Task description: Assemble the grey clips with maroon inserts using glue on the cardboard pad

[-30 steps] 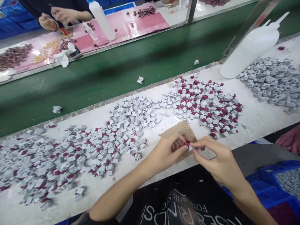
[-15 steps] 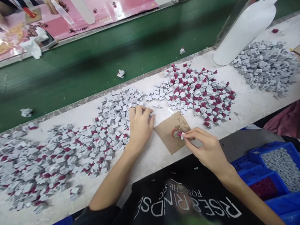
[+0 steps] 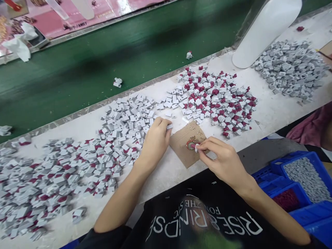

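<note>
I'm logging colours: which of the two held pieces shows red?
The reddish piece in the right hand, over the cardboard: dark red shows beside its pale part; the grey piece in the left hand shows none.

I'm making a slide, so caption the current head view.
Left hand pinching a gray piece, right hand holding a red-and-white piece over brown cardboard.

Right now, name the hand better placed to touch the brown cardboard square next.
Probably the right hand: it holds a maroon and white piece over the cardboard; the left hand pinches a grey block outside it.
</note>
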`<action>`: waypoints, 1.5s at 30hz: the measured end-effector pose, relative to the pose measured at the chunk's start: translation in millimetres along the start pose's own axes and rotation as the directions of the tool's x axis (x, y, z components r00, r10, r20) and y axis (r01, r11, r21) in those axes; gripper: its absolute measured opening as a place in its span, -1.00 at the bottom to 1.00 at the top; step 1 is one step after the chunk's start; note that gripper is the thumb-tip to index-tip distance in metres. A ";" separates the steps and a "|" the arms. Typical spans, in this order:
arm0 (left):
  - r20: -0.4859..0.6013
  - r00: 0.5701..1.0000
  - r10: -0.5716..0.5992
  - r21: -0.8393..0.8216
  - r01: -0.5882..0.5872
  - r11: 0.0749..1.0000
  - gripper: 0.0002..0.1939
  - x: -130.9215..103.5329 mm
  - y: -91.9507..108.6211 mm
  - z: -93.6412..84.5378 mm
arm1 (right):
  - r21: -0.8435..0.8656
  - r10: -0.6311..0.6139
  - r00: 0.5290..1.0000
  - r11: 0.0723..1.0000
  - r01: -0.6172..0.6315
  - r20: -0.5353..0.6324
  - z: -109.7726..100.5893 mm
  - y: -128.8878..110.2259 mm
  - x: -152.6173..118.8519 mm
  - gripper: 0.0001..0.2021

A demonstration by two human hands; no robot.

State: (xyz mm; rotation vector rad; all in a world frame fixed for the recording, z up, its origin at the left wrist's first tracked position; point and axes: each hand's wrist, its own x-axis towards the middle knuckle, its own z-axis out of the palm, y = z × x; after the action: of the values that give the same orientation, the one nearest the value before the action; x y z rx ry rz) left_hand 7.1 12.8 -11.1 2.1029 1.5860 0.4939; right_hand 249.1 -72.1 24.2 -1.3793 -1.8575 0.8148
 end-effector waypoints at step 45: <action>0.163 0.987 -0.002 -0.908 0.151 0.391 -0.78 38.7 47.3 -42.7 | 0.672 0.325 0.936 0.724 -0.158 -0.131 -0.8 15.3 83.8 -0.87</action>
State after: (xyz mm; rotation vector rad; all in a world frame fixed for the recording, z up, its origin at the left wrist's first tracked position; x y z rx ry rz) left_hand 32.4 45.2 51.1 1.1202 0.9057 0.9151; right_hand 240.3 12.6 25.0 -1.1912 -1.0395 1.2269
